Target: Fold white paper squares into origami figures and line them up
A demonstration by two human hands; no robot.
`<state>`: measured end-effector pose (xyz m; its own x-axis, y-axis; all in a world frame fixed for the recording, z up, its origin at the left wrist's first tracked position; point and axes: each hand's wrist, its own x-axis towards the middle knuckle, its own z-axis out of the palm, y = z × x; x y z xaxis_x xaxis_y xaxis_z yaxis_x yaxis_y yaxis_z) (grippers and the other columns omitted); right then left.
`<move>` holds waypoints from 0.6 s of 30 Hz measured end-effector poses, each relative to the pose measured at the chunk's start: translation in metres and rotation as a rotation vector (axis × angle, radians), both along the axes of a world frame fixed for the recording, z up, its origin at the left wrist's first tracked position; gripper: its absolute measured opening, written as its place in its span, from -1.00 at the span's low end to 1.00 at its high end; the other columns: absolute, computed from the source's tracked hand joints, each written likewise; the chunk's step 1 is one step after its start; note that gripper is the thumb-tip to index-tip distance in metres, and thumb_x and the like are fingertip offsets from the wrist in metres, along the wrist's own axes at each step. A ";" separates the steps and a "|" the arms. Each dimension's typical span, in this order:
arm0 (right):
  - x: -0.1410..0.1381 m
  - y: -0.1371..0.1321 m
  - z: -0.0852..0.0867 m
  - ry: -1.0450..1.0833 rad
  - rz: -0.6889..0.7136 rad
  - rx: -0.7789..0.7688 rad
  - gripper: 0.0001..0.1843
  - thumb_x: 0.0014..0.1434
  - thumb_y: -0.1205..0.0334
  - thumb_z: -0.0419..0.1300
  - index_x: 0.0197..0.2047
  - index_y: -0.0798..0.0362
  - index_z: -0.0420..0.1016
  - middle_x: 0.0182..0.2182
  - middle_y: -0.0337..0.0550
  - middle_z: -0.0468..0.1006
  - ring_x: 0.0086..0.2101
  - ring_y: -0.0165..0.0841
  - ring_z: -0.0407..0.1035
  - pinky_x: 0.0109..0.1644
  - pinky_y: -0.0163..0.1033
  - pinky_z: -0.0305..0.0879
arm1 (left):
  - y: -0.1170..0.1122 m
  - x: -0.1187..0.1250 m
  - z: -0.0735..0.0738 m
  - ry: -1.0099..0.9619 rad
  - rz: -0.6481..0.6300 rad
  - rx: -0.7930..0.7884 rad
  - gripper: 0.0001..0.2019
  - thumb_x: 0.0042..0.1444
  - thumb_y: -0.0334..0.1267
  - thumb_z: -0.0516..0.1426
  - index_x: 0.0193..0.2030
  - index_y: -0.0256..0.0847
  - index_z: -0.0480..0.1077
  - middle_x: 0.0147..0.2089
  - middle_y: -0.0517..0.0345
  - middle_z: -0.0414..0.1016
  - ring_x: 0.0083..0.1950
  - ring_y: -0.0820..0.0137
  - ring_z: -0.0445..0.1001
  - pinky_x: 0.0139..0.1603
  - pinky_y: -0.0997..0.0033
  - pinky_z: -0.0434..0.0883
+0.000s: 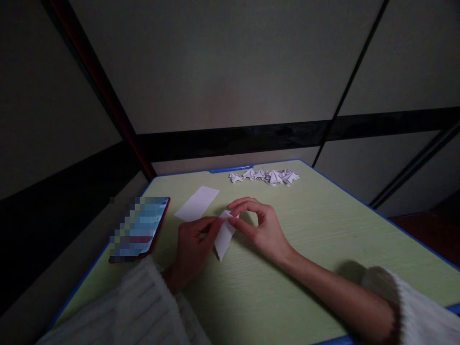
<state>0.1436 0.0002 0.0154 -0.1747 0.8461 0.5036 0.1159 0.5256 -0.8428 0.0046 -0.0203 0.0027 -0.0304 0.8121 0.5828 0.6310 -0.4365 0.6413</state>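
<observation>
A small white paper strip [223, 238] lies partly folded on the light green table [316, 230]. My left hand [192, 247] pinches its upper left edge with the fingertips pressed together. My right hand [260, 227] pinches the top of the same strip from the right, thumb and forefinger closed on it. Both wrists come out of white knitted sleeves.
A flat white paper rectangle [197, 203] lies just beyond my left hand. A phone in a red case [141, 229] rests at the table's left edge. Several small folded white paper pieces [268, 176] are heaped at the far edge. Walls stand close behind the table.
</observation>
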 end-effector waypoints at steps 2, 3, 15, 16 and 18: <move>0.001 -0.001 0.001 -0.010 0.016 0.026 -0.96 -0.10 0.39 0.17 -0.54 0.10 0.38 -0.38 -0.17 0.45 -0.31 -0.40 0.32 -0.14 -0.21 0.17 | -0.001 0.001 0.001 0.035 -0.034 0.009 -0.80 -0.07 -0.30 0.06 -0.60 -0.32 0.44 -0.72 0.29 0.36 -0.71 0.60 0.22 -0.71 0.66 0.12; 0.001 -0.002 0.002 -0.021 0.025 0.041 -0.95 -0.08 0.39 0.16 -0.54 0.10 0.37 -0.38 -0.18 0.44 -0.31 -0.41 0.31 -0.14 -0.22 0.16 | -0.001 0.001 0.002 0.050 -0.053 0.012 -0.79 -0.07 -0.31 0.06 -0.61 -0.32 0.43 -0.72 0.29 0.35 -0.71 0.61 0.21 -0.71 0.67 0.12; 0.003 0.013 -0.004 0.375 0.376 -0.539 -0.88 -0.10 0.29 0.16 -0.55 0.15 0.31 -0.61 -0.29 0.34 -0.58 -0.56 0.18 -0.49 -0.40 0.03 | 0.005 0.001 -0.001 -0.228 -0.061 -0.230 -0.80 -0.15 -0.25 0.09 -0.63 -0.32 0.42 -0.72 0.30 0.26 -0.66 0.58 0.13 -0.68 0.64 0.08; 0.004 0.015 -0.005 0.391 0.391 -0.590 -0.87 -0.13 0.28 0.18 -0.55 0.15 0.31 -0.63 -0.31 0.33 -0.60 -0.57 0.16 -0.51 -0.41 0.00 | 0.006 0.001 0.000 -0.274 -0.057 -0.265 -0.80 -0.16 -0.24 0.09 -0.63 -0.33 0.41 -0.72 0.30 0.26 -0.64 0.58 0.13 -0.68 0.63 0.09; 0.007 0.018 -0.006 0.354 0.415 -0.630 -0.85 -0.16 0.27 0.20 -0.55 0.17 0.32 -0.64 -0.31 0.32 -0.61 -0.58 0.14 -0.52 -0.42 -0.02 | 0.007 0.001 0.001 -0.348 -0.064 -0.322 -0.80 -0.19 -0.23 0.09 -0.65 -0.33 0.40 -0.71 0.29 0.26 -0.63 0.57 0.14 -0.66 0.63 0.09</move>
